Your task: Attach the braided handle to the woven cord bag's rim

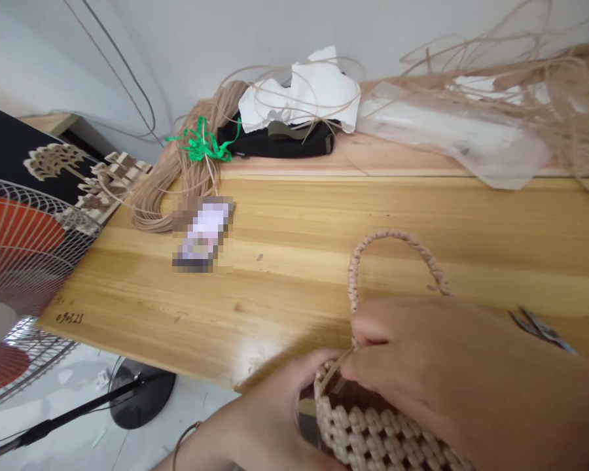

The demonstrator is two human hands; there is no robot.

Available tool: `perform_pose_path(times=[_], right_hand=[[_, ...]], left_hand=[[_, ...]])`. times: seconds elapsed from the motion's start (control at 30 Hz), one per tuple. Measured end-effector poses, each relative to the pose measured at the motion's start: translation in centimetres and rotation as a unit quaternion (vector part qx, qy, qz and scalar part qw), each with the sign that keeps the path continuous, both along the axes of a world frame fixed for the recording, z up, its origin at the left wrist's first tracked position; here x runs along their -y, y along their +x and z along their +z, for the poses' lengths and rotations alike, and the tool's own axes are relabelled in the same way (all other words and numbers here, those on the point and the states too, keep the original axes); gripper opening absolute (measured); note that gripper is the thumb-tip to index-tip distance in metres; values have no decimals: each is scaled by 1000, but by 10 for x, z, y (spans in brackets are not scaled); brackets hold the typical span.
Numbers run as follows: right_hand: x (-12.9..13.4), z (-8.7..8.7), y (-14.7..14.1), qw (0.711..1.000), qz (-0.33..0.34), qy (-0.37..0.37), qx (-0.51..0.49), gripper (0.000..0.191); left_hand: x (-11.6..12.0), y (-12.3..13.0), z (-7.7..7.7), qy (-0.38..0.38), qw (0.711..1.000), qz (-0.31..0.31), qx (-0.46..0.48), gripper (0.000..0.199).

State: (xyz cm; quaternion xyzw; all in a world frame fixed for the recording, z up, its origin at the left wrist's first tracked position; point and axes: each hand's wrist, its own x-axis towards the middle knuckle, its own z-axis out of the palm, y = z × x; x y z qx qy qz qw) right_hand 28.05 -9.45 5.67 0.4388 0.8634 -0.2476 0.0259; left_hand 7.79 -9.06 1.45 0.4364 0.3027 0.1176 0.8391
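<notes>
A woven tan basket (368, 428) with an openwork body stands at the lower right, partly out of the frame. Its braided loop handle (391, 233) rises over the table. My left hand (279, 405) grips the basket's left side, thumb near the rim and fingers partly hidden behind it. Over the opening, my right hand (446, 366) pinches a thin tan strand (341, 367) at the rim, close to the handle's base. This hand hides much of the basket's far side and the handle's other end. To its right lie pliers (544, 330).
A blurred phone (203, 234) lies on the wooden table (285, 261). Behind it are a coil of strands (177, 180) with a green tie, a black pouch (285, 142), white cloth (324, 91), a plastic bag (436, 127) and loose strands (569, 98). A fan (24, 261) stands left.
</notes>
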Motion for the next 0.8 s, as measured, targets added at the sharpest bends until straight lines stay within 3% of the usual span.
perform_pose_path(times=[0.13,0.2,0.47,0.6,0.7,0.8], right_hand=[[-21,-1,-17,995,91,-11,-39,14],[-27,-2,-17,992,106,5,-66,19],[-32,-13,-23,990,91,44,-102,21],[-37,-14,-25,990,116,18,-72,21],[-36,-17,-25,993,87,15,-77,22],[-33,-21,-26,997,45,-38,-44,29]], left_hand=[[2,2,2,6,1000,7,9,84],[1,3,2,21,1000,10,10,82],[-5,6,6,0,999,20,29,77],[-4,8,7,-23,996,30,76,74],[-1,8,6,-29,997,37,62,76],[-1,7,6,-3,999,31,32,77]])
